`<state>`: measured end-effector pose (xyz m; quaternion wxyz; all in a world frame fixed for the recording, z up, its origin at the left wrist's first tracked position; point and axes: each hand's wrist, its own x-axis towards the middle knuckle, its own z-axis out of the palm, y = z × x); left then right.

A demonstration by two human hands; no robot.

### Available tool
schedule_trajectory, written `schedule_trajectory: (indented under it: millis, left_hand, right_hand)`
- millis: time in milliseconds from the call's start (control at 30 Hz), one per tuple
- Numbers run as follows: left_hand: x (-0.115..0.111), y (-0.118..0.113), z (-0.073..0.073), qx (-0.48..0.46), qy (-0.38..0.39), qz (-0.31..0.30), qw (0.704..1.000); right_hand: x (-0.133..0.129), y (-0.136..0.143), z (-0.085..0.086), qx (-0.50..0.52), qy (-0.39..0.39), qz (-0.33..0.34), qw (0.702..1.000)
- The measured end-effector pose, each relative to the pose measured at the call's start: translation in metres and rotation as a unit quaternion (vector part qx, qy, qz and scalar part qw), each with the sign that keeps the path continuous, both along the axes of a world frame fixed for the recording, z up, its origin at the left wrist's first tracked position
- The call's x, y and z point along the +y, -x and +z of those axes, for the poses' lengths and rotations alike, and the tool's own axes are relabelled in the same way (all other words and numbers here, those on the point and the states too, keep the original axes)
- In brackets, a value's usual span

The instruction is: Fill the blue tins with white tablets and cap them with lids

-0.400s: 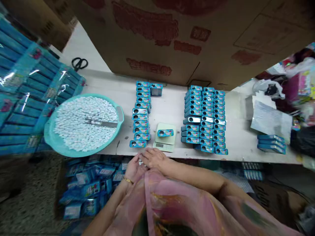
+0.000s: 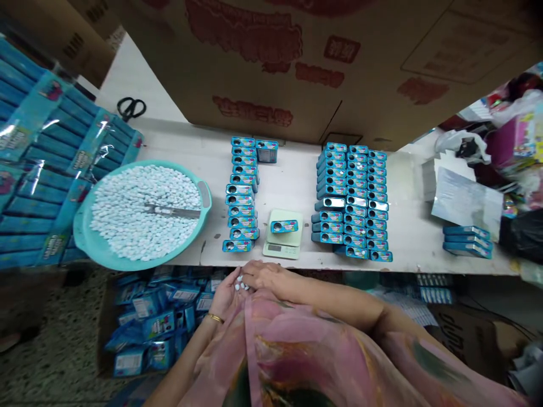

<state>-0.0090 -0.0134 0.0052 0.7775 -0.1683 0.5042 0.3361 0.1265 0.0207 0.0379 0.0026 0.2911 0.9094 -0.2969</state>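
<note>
From my end: left hand [image 2: 225, 294] palm up, loosely cupped, fingers partly open, few white candies [image 2: 241, 286] lying in palm. Right hand [image 2: 270, 278] reaches across, fingers bent down beside candies; I can't tell whether any are pinched. Blue box [image 2: 284, 226] sits on scale [image 2: 280, 249], near front edge of table [image 2: 411, 237]. From fingers, box lies ahead and to right, long axis roughly left-to-right. Right hand nearer, left farther off.
</note>
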Motion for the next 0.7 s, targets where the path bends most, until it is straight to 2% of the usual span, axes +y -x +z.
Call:
schedule_trajectory:
  millis: [100,200,267,367,467,533,700]
  left_hand:
    - [0.007,-0.007,0.003,-0.01,-0.01,0.031,0.999]
    - [0.018,-0.014,0.008,-0.054,-0.055,0.067,0.995]
    - [0.026,-0.017,0.012,-0.081,-0.084,0.068,0.991]
    - [0.032,-0.018,0.017,-0.09,-0.095,0.06,0.99]
    - [0.031,-0.018,0.017,-0.086,-0.093,0.066,0.99]
    - [0.027,-0.016,0.015,-0.081,-0.087,0.073,0.99]
    - [0.014,-0.001,0.01,-0.061,-0.078,0.117,0.988]
  right_hand:
    - [0.003,-0.007,-0.006,0.017,-0.018,-0.004,1.0]
    - [0.018,-0.021,-0.011,0.081,-0.011,-0.092,0.992]
    - [0.034,-0.035,-0.011,0.125,-0.017,-0.167,0.978]
    - [0.057,-0.054,-0.012,0.117,-0.036,-0.226,0.966]
    - [0.068,-0.064,-0.016,0.09,-0.039,-0.234,0.967]
    - [0.069,-0.067,-0.02,0.107,-0.044,-0.25,0.961]
    - [0.064,-0.084,-0.021,0.191,-0.062,-0.338,0.919]
